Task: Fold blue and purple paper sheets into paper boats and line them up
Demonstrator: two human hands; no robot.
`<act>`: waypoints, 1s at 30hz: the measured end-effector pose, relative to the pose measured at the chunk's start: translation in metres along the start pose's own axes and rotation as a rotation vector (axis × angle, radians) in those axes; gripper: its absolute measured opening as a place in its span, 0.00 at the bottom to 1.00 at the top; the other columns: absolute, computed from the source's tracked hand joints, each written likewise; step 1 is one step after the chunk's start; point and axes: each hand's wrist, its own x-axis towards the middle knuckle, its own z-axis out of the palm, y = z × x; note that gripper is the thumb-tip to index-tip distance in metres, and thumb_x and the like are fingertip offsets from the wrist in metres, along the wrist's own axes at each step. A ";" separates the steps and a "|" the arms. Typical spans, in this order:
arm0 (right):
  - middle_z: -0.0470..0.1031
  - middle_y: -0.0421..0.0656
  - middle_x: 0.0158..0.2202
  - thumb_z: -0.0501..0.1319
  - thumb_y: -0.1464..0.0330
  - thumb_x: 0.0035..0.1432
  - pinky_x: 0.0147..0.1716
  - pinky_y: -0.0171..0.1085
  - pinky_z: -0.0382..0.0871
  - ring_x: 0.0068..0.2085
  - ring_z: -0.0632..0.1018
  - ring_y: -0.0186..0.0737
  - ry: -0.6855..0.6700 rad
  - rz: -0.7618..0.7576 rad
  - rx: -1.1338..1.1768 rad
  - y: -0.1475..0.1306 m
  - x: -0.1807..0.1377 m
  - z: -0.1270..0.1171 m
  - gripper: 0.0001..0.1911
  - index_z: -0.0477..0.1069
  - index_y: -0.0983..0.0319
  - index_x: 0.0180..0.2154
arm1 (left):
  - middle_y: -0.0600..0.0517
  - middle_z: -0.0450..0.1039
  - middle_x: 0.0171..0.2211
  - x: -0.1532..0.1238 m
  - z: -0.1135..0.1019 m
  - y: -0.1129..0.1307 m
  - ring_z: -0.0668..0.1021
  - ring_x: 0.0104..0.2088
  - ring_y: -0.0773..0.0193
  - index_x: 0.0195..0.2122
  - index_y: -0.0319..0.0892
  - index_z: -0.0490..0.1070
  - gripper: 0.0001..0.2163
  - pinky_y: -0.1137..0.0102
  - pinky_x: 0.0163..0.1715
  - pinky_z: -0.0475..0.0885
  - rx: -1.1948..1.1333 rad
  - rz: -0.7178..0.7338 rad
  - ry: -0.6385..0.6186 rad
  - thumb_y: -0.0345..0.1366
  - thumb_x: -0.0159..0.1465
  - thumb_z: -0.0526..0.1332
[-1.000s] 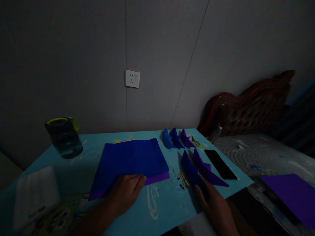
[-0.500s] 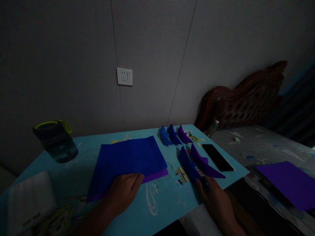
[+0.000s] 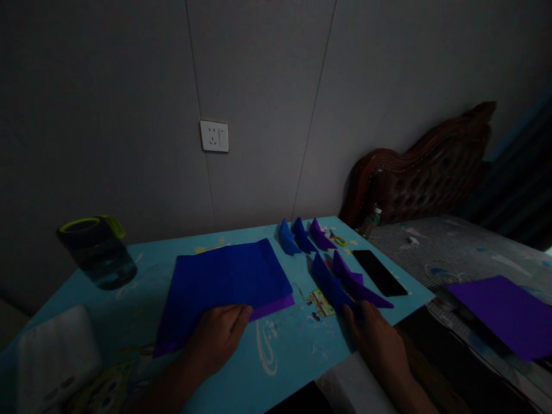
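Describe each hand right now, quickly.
Left hand: on the blue sheet; whether it grips cannot be told.
Right hand: closed on the nearest blue paper boat.

The right hand [image 3: 374, 336] hides the near end of the nearest blue paper boat [image 3: 330, 282]. The blue sheet [image 3: 228, 276] and left hand [image 3: 222, 332] cover most of the purple sheet [image 3: 274, 307]. A white thing [image 3: 413, 240] on the bed [image 3: 457, 247] is too small to name.

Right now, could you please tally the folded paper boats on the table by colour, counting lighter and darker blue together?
Blue boats: 3
Purple boats: 2
Total: 5
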 end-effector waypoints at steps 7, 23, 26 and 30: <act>0.73 0.50 0.52 0.47 0.56 0.68 0.17 0.37 0.71 0.29 0.82 0.44 0.251 -0.119 -0.072 0.006 -0.038 -0.007 0.21 0.62 0.56 0.58 | 0.51 0.77 0.24 -0.001 -0.001 0.000 0.80 0.27 0.63 0.28 0.44 0.75 0.23 0.70 0.31 0.72 0.004 0.024 0.049 0.41 0.71 0.43; 0.76 0.53 0.44 0.55 0.66 0.66 0.46 0.43 0.67 0.48 0.75 0.51 0.040 -0.607 0.114 -0.198 0.081 -0.003 0.13 0.74 0.64 0.45 | 0.38 0.76 0.45 0.009 -0.036 -0.089 0.76 0.46 0.50 0.47 0.37 0.73 0.14 0.58 0.49 0.70 0.719 -0.262 0.443 0.36 0.66 0.53; 0.75 0.54 0.47 0.55 0.64 0.66 0.48 0.44 0.66 0.50 0.74 0.51 0.031 -0.563 0.136 -0.187 0.086 0.012 0.14 0.74 0.63 0.48 | 0.37 0.74 0.49 0.007 -0.037 -0.098 0.75 0.49 0.48 0.51 0.37 0.71 0.16 0.56 0.50 0.69 0.735 -0.379 0.451 0.37 0.66 0.53; 0.74 0.55 0.52 0.56 0.62 0.65 0.49 0.44 0.65 0.53 0.73 0.52 0.030 -0.505 0.163 -0.169 0.087 0.022 0.17 0.72 0.62 0.51 | 0.37 0.74 0.50 0.007 -0.038 -0.100 0.75 0.50 0.48 0.52 0.36 0.70 0.17 0.56 0.52 0.68 0.599 -0.439 0.438 0.38 0.66 0.52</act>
